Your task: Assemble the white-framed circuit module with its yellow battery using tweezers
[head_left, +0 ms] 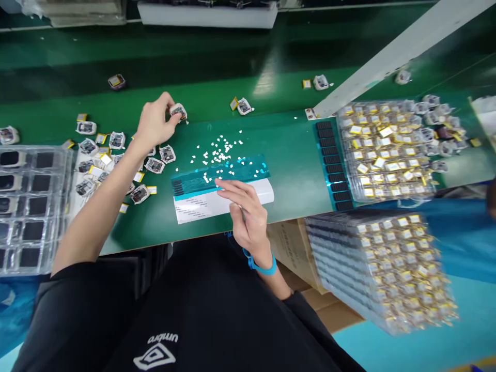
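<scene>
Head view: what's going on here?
The left hand holds a small white-cased device at the green bench. The right hand is over the blue strip, beside scattered white bits; whether its fingers touch anything is unclear. More devices lie loose around the left forearm, and a white sheet lies nearer the person.

"umbro" txt [163, 338] + logo [155, 356] on blk top [217, 305]

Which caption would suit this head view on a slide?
Left hand holding a small device, right hand at a teal strip, white bits scattered nearby.
</scene>
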Available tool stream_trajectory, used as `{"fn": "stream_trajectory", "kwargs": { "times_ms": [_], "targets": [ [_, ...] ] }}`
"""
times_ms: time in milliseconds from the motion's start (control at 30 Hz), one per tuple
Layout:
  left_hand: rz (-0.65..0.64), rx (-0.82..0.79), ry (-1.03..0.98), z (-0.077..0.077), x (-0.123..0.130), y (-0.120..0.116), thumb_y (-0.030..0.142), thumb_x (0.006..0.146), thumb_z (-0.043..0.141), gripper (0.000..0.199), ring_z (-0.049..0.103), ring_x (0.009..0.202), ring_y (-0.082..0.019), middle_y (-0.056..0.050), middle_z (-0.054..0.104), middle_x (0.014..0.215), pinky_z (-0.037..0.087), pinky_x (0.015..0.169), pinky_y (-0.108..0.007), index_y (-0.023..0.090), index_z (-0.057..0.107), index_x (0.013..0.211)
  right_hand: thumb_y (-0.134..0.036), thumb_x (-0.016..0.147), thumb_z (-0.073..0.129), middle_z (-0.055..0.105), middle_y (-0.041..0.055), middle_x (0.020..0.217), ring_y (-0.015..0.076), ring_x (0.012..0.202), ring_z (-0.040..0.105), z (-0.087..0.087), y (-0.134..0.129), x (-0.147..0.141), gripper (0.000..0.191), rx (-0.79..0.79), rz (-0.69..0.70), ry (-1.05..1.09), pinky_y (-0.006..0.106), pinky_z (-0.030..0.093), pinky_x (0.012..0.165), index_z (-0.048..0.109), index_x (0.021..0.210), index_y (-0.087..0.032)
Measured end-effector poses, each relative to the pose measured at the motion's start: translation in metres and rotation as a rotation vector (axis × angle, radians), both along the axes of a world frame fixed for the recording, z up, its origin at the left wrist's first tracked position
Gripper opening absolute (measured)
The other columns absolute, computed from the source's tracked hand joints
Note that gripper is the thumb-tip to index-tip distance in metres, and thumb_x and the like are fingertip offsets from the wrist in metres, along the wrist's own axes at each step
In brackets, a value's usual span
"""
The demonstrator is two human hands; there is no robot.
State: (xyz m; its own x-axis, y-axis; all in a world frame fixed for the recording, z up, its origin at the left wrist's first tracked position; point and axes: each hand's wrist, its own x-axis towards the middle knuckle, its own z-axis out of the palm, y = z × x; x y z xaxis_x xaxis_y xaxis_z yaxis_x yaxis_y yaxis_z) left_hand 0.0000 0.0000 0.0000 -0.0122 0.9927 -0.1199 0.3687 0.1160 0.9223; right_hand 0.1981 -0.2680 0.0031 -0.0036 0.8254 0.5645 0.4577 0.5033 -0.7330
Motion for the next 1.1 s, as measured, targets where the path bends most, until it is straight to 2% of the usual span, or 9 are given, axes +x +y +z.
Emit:
{"fn": "stream_trajectory", "kwargs": {
  "times_ms": [100,167,233,300,400,500,667,867,1100],
  "targets": [
    [-0.012,-0.02,-0.328,0.014,0.0,-0.062,0.003,0.088,0.087,0.032,0.067,0.073,-0.011,0.008,0.07,0.073,0.053,0.083,-0.027,0.019,0.06,0.09,-0.018,0.115,0.041,0.085,0.0031,0.1,0.0184,0.085,0.077,-0.002,0.005,-0.005,0.034,-0.014,-0.08,0.017,0.039,0.066,0.08,0.071,0.128,-0.025],
    [-0.114,-0.098,-0.479,0.023,0.001,-0.11,0.021,0.089,0.089,0.026,0.072,0.065,-0.017,0.0,0.077,0.081,0.055,0.067,-0.03,0.02,0.069,0.106,-0.019,0.116,0.04,0.079,-0.0001,0.086,0.015,0.068,0.07,-0.002,0.008,-0.011,0.033,-0.013,-0.156,-0.009,0.033,0.063,0.071,0.07,0.126,-0.023],
    [-0.165,-0.129,-0.541,0.03,0.001,-0.154,0.03,0.084,0.092,0.036,0.074,0.063,-0.021,-0.003,0.078,0.081,0.058,0.062,-0.031,0.021,0.076,0.114,-0.022,0.115,0.049,0.079,-0.0001,0.089,0.013,0.067,0.069,0.001,0.012,-0.018,0.024,0.004,-0.183,-0.048,0.029,0.062,0.069,0.07,0.125,-0.022],
    [-0.151,-0.137,-0.544,0.035,0.001,-0.188,0.033,0.083,0.092,0.034,0.073,0.061,-0.02,-0.004,0.076,0.079,0.06,0.062,-0.031,0.021,0.08,0.112,-0.026,0.11,0.063,0.08,0.001,0.093,0.0126,0.069,0.071,0.004,0.015,-0.027,0.016,0.035,-0.182,-0.092,0.027,0.062,0.067,0.07,0.124,-0.023],
    [-0.11,-0.084,-0.514,0.038,0.004,-0.22,0.039,0.089,0.088,0.027,0.073,0.061,-0.019,-0.003,0.076,0.079,0.064,0.066,-0.031,0.023,0.081,0.109,-0.027,0.106,0.071,0.08,0.0024,0.093,0.0144,0.074,0.075,0.004,0.017,-0.039,0.013,0.067,-0.252,-0.175,0.026,0.061,0.065,0.073,0.119,-0.024],
    [-0.069,-0.007,-0.48,0.038,0.008,-0.234,0.045,0.094,0.084,0.028,0.072,0.061,-0.018,-0.001,0.076,0.077,0.064,0.067,-0.03,0.024,0.078,0.11,-0.021,0.105,0.068,0.08,0.0035,0.095,0.0155,0.077,0.077,0.0,0.015,-0.045,0.013,0.124,-0.317,-0.227,0.026,0.063,0.064,0.075,0.116,-0.025],
    [-0.062,0.12,-0.271,0.037,0.011,-0.245,0.039,0.104,0.073,0.024,0.06,0.05,-0.012,0.002,0.07,0.066,0.049,0.049,-0.021,0.021,0.077,0.119,-0.014,0.103,0.066,0.08,0.0018,0.098,0.0144,0.081,0.078,-0.003,0.011,-0.043,0.023,0.173,-0.308,-0.307,0.024,0.064,0.071,0.075,0.121,-0.026],
    [-0.108,0.155,-0.116,0.036,0.009,-0.25,0.027,0.106,0.064,0.027,0.076,0.068,-0.014,0.0,0.078,0.082,0.064,0.066,-0.022,0.019,0.076,0.129,-0.006,0.102,0.063,0.081,0.003,0.096,0.013,0.084,0.078,-0.005,0.013,-0.038,0.023,0.24,-0.288,-0.456,0.021,0.061,0.069,0.078,0.111,-0.021],
    [-0.098,0.222,-0.036,0.038,0.008,-0.254,0.023,0.105,0.063,0.026,0.076,0.064,-0.013,0.002,0.077,0.072,0.061,0.064,-0.019,0.018,0.078,0.126,-0.008,0.101,0.069,0.082,0.0078,0.1,0.0169,0.085,0.08,-0.015,0.006,-0.031,0.027,0.281,-0.209,-0.432,0.023,0.065,0.074,0.078,0.125,-0.017]
  ]
}}
